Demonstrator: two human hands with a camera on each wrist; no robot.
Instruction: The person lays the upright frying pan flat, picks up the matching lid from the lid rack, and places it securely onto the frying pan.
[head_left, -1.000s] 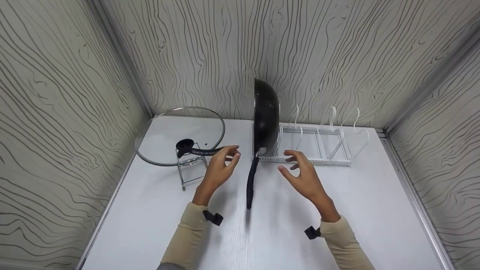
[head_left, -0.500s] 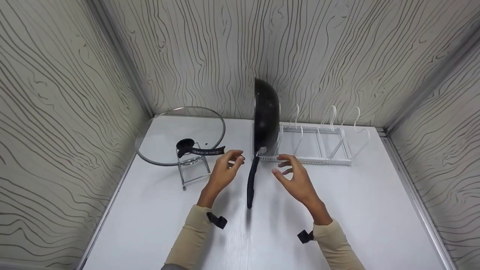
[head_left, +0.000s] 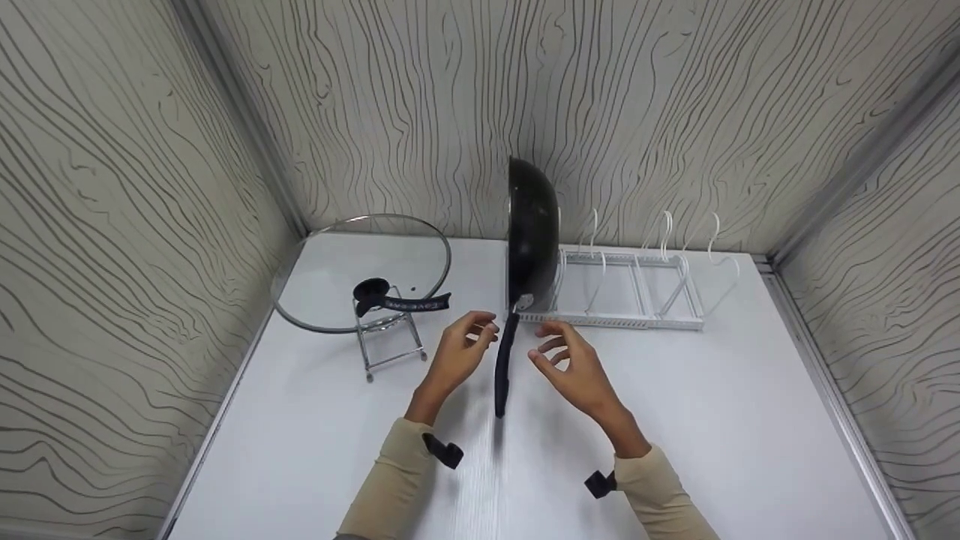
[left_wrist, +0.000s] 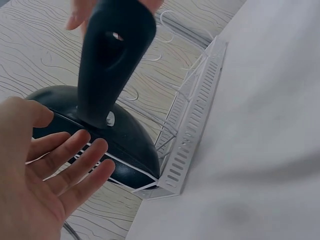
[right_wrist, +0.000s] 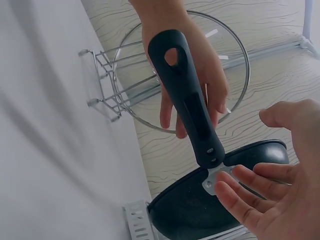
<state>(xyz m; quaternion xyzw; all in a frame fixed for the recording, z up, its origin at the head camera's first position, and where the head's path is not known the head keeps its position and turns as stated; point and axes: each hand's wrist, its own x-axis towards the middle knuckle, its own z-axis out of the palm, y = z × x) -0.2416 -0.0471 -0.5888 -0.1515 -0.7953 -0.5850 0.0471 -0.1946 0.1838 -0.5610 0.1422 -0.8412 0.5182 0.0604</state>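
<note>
A dark frying pan (head_left: 532, 232) stands on its edge in the left end of a white wire rack (head_left: 615, 324), its black handle (head_left: 504, 367) pointing toward me. My left hand (head_left: 456, 352) is just left of the handle, fingers loosely bent and holding nothing. On the other side, my right hand (head_left: 577, 371) hovers with thumb and fingers apart, also holding nothing. Both wrist views show the pan handle (right_wrist: 187, 100) between the two hands, with neither plainly gripping it. In the left wrist view the left fingers (left_wrist: 82, 165) spread near the pan's rim.
To the left, a glass lid (head_left: 360, 217) with a black knob and handle (head_left: 409, 303) leans upright on a small metal stand (head_left: 390, 360). White curved dividers (head_left: 667, 232) rise from the rack right of the pan. Patterned walls (head_left: 420, 112) enclose the white table (head_left: 300, 435).
Both hands have moved closer together and slightly toward me, nearing the pan handle from either side. The left hand has come away from the lid's handle. Pan, lid and rack stay put.
</note>
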